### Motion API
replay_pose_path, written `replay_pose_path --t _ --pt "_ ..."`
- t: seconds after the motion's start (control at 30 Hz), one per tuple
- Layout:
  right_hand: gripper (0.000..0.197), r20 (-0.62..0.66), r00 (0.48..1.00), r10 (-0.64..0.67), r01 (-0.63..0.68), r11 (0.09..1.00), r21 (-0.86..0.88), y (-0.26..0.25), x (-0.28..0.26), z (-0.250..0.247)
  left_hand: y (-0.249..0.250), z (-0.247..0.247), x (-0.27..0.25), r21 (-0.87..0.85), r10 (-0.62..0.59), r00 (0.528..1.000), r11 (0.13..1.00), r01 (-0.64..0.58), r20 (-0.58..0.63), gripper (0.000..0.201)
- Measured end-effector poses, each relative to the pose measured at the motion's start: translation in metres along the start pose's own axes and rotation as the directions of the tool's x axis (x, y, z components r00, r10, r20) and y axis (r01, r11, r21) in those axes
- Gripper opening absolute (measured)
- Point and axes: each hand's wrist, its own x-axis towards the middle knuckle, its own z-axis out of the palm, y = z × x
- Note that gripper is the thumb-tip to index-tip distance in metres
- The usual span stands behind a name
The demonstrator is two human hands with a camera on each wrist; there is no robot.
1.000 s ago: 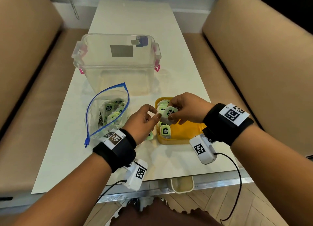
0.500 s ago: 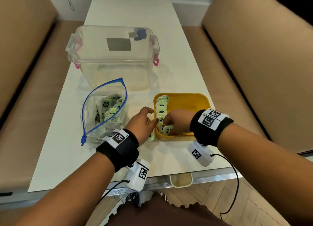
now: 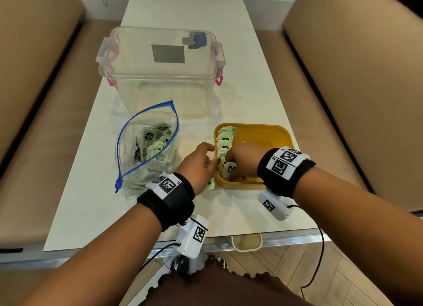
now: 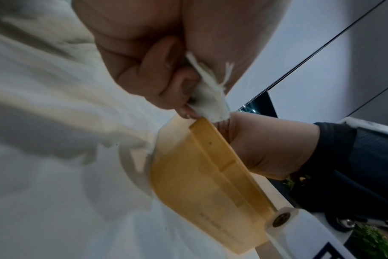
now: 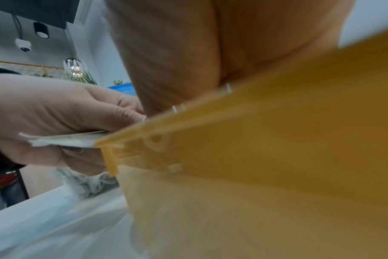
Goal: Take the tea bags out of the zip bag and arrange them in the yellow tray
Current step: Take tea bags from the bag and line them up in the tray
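Tea bag (image 3: 229, 169) stands upright at the near end of the row, inside the yellow tray (image 3: 270, 131) by its left wall. Right hand (image 3: 243, 160) reaches down over it, fingers curled round it, wrist over the near rim. Left hand (image 3: 199, 166), just outside that wall, pinches further tea bags (image 4: 207, 95), apparently next in line. Row runs near-to-far along the wall. Zip bag (image 3: 148, 145), open and partly full, lies left.

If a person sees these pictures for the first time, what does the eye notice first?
Probably the yellow tray near the table's front edge, with a row of green tea bags standing along its left wall. Both hands meet there: the right hand sets a tea bag down. To the left lies the open zip bag, tea bags inside.
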Motion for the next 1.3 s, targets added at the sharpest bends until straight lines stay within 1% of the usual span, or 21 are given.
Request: replay_pose_path --t 0.1,0.2,0.27,0.33,0.4,0.5,0.6,0.67,0.73,0.83,0.9,0.93,1.0,1.07,1.1,1.17,1.2,1.3 --pt "0.027 -0.053 0.998 0.017 -0.015 0.999 0.039 0.002 0.001 0.001 0.000 0.000 0.000 -0.005 -0.002 1.000 1.000 0.002 -0.002 0.027" --pt "0.038 -0.117 0.990 0.084 -0.071 0.991 0.111 0.006 -0.003 0.000 0.001 -0.001 -0.001 -0.014 -0.005 1.000 1.000 0.005 0.000 0.027" --pt "0.035 -0.115 0.987 0.110 -0.093 0.985 0.147 0.006 -0.007 -0.002 0.002 -0.001 -0.002 -0.016 -0.005 1.000 1.000 0.005 0.002 0.027" --pt "0.031 -0.069 0.992 0.108 -0.095 0.981 0.172 0.005 -0.009 -0.002 0.003 -0.001 -0.002 -0.021 -0.008 1.000 1.000 0.007 -0.007 0.027" --pt "0.025 -0.023 0.995 0.100 -0.093 0.975 0.203 0.003 -0.009 0.000 0.003 -0.003 -0.003 -0.041 -0.013 0.999 0.999 0.011 -0.042 0.024" --pt "0.026 -0.022 0.987 0.159 -0.145 0.946 0.291 0.007 -0.013 -0.002 0.001 -0.012 -0.005 -0.146 -0.049 0.992 0.989 0.031 -0.117 0.023" --pt "0.041 -0.107 0.972 0.210 -0.169 0.938 0.302 0.016 -0.020 -0.013 0.004 -0.023 -0.006 -0.318 -0.103 0.987 0.946 0.058 -0.126 0.027" --pt "0.046 -0.155 0.967 0.203 -0.138 0.926 0.351 0.021 -0.027 -0.021 0.008 -0.027 -0.004 -0.391 -0.088 0.988 0.920 0.033 -0.124 0.027" --pt "0.048 -0.205 0.963 0.178 -0.079 0.906 0.415 0.021 -0.032 -0.026 0.014 -0.028 -0.002 -0.477 -0.073 0.989 0.879 0.001 -0.132 0.030" --pt "0.049 -0.202 0.972 0.119 0.017 0.824 0.567 0.014 -0.037 -0.031 0.023 -0.029 -0.001 -0.622 -0.061 0.989 0.783 -0.037 -0.135 0.036" --pt "0.044 -0.192 0.977 0.093 0.048 0.782 0.622 0.008 -0.039 -0.032 0.028 -0.028 -0.002 -0.683 -0.027 0.991 0.727 -0.070 -0.130 0.038" --pt "0.039 -0.205 0.976 0.080 0.072 0.763 0.642 0.006 -0.039 -0.031 0.030 -0.027 -0.002 -0.697 -0.007 0.991 0.711 -0.087 -0.132 0.039" --pt "0.025 -0.267 0.960 0.082 0.129 0.717 0.685 0.006 -0.037 -0.030 0.032 -0.027 -0.002 -0.709 0.024 0.990 0.696 -0.116 -0.138 0.040" --pt "0.019 -0.345 0.930 0.125 0.172 0.682 0.711 0.008 -0.037 -0.032 0.031 -0.027 -0.001 -0.706 0.037 0.990 0.697 -0.122 -0.135 0.041" --pt "0.016 -0.381 0.915 0.134 0.193 0.682 0.705 0.009 -0.037 -0.033 0.031 -0.027 -0.001 -0.697 0.037 0.991 0.707 -0.118 -0.130 0.042" --pt "0.007 -0.441 0.890 0.113 0.238 0.710 0.663 0.011 -0.039 -0.036 0.029 -0.027 -0.002 -0.652 0.020 0.992 0.752 -0.097 -0.125 0.039" --pt "0.004 -0.462 0.882 0.091 0.257 0.730 0.634 0.012 -0.041 -0.038 0.027 -0.027 -0.002 -0.623 0.013 0.992 0.777 -0.090 -0.127 0.035" --pt "0.013 -0.490 0.871 0.035 0.284 0.778 0.561 0.013 -0.044 -0.040 0.022 -0.026 -0.004 -0.553 0.019 0.994 0.830 -0.076 -0.108 0.020"
